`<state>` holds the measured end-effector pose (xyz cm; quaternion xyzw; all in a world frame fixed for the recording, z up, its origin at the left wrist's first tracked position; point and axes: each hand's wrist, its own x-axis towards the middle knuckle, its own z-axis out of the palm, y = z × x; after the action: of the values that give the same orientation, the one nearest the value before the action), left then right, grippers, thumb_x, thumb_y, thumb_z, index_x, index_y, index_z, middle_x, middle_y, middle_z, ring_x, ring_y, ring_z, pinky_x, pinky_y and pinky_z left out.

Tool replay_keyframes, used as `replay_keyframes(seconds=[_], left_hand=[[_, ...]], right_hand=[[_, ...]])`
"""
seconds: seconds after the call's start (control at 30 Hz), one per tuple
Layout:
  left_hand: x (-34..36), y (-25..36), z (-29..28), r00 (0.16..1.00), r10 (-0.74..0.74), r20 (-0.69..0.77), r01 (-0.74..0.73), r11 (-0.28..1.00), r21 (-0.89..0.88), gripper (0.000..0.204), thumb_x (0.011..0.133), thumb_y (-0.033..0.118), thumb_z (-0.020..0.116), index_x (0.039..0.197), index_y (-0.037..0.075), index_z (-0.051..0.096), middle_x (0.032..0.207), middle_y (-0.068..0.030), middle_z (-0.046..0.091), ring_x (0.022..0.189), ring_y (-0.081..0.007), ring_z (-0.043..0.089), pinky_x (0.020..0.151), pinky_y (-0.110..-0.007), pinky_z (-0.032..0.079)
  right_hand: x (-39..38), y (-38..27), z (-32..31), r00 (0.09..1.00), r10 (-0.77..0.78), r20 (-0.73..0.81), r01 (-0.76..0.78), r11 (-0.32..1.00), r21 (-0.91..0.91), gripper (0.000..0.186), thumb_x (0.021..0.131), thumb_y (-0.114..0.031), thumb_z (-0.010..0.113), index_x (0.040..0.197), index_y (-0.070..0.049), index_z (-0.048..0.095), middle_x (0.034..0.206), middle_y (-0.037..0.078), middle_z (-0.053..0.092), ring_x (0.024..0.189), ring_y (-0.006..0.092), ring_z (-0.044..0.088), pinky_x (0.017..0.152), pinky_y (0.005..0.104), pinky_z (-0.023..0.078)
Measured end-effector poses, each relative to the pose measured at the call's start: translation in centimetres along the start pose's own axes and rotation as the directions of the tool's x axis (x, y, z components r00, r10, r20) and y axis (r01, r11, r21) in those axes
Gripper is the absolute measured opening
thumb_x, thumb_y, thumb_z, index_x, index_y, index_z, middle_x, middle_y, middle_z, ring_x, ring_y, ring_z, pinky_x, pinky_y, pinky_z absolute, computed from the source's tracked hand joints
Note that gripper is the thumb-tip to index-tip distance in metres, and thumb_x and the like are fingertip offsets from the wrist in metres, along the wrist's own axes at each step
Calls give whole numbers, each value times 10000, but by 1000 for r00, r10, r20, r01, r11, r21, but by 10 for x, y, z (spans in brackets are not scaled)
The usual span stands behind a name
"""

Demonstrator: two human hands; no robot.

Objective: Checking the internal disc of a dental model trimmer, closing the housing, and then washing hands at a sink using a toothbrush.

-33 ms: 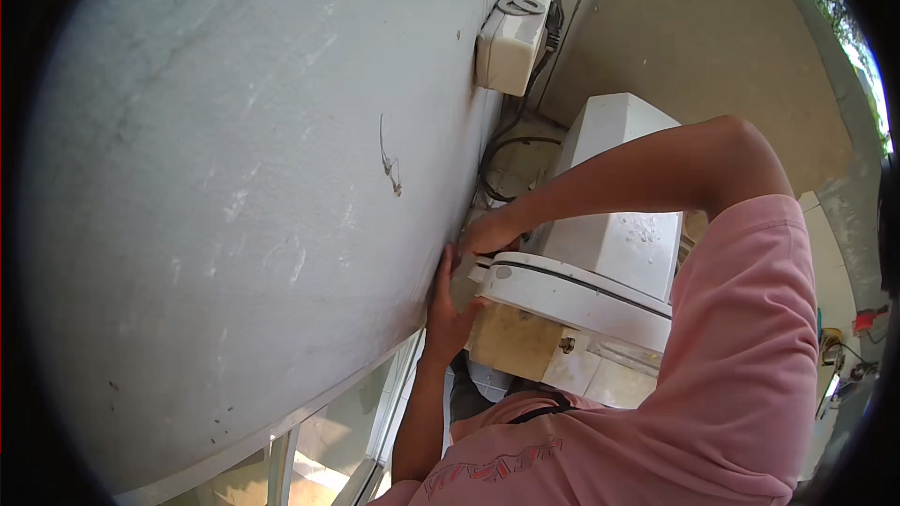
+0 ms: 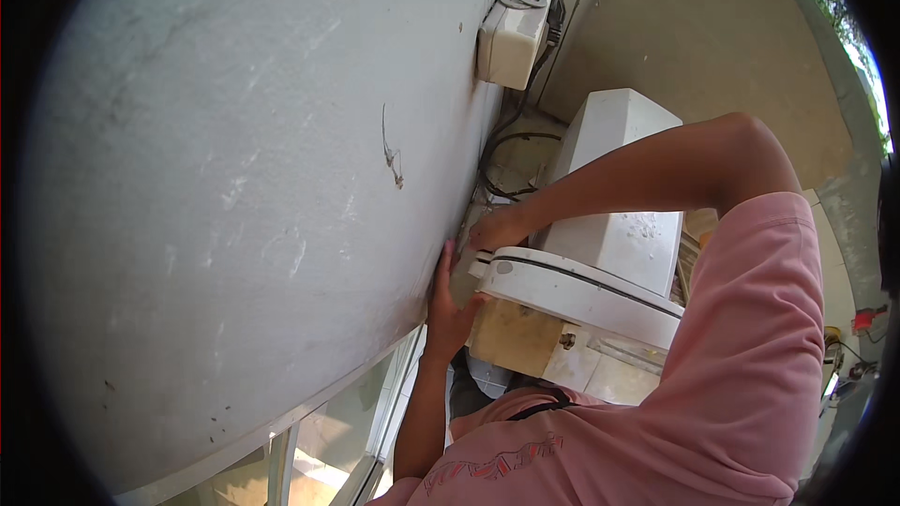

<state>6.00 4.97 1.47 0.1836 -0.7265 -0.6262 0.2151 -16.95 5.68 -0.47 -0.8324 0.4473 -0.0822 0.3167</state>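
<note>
Right grip (image 2: 499,227) sits beside white casing (image 2: 605,242), contents hidden

Beige surface (image 2: 525,159), dark looped cable (image 2: 527,136) on it.

A pink cloth shirt (image 2: 741,319) is bearing reddish print (image 2: 492,465); a flat pale-grey wall (image 2: 281,131) is showing whitish streaks (image 2: 233,191); a blocky casing (image 2: 614,242) is showing white.
</note>
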Motion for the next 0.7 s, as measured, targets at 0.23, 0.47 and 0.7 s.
replay_keyframes(seconds=[0.23, 0.47, 0.7], left_hand=[[-7, 14, 11, 987, -96, -128, 109, 989, 99, 656, 761, 108, 678, 1338, -5, 387, 1303, -187, 480, 1196, -303, 472, 1010, -374, 351], [-22, 20, 29, 947, -130, -295, 128, 991, -23, 430, 806, 25, 614, 1217, -44, 509, 1087, -162, 622, 1018, -240, 590, 913, -325, 428], [-21, 16, 28, 968, -99, -231, 112, 993, 43, 424, 816, 41, 613, 1216, -51, 506, 1075, -171, 630, 1003, -230, 602, 900, -322, 436]], right_hand=[[-4, -25, -25, 944, 254, 209, -203, 950, -236, 271, 896, -274, 412, 802, -52, 538, 676, 78, 518, 533, 199, 535, 448, 357, 451], [-1, -43, -39, 978, -25, 208, 112, 902, -417, 215, 834, -189, 506, 863, 15, 564, 840, 168, 637, 754, 308, 647, 617, 407, 538], [20, -68, -61, 272, 706, 653, -962, 203, 182, 352, 910, -328, 397, 901, -14, 557, 783, 112, 606, 755, 277, 621, 630, 376, 503]])
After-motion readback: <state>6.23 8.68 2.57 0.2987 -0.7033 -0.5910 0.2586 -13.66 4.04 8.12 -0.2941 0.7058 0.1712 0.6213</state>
